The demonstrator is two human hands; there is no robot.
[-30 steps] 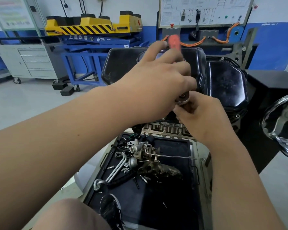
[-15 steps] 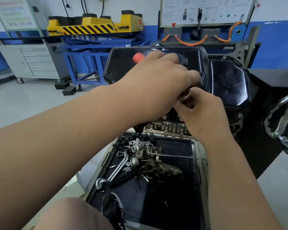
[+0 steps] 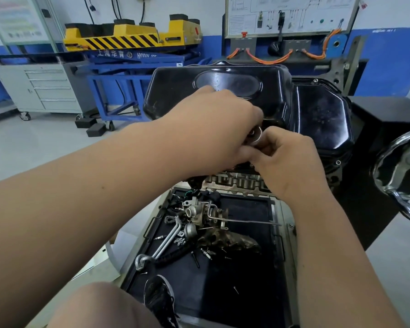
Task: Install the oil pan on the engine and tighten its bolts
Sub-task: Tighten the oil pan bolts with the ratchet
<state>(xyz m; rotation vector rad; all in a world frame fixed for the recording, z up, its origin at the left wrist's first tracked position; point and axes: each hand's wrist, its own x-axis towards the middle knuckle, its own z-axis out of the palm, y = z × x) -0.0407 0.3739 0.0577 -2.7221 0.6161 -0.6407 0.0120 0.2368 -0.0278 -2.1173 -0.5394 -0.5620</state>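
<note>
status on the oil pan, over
left hand and right hand on wrench at pan near edge. pan sits on engine. nothing blocking.

Bright even indoor light, glare on black pan (image 3: 223,91), edges warped

- 2 hands meet at the near edge of the black oil pan (image 3: 225,91), which sits on the engine (image 3: 237,183).
- The left hand (image 3: 213,129) curls over a silver tool head (image 3: 256,135); the right hand (image 3: 291,159) pinches it from below.
- Below, a dark tray (image 3: 246,292) holds loose metal parts (image 3: 199,215).
</note>
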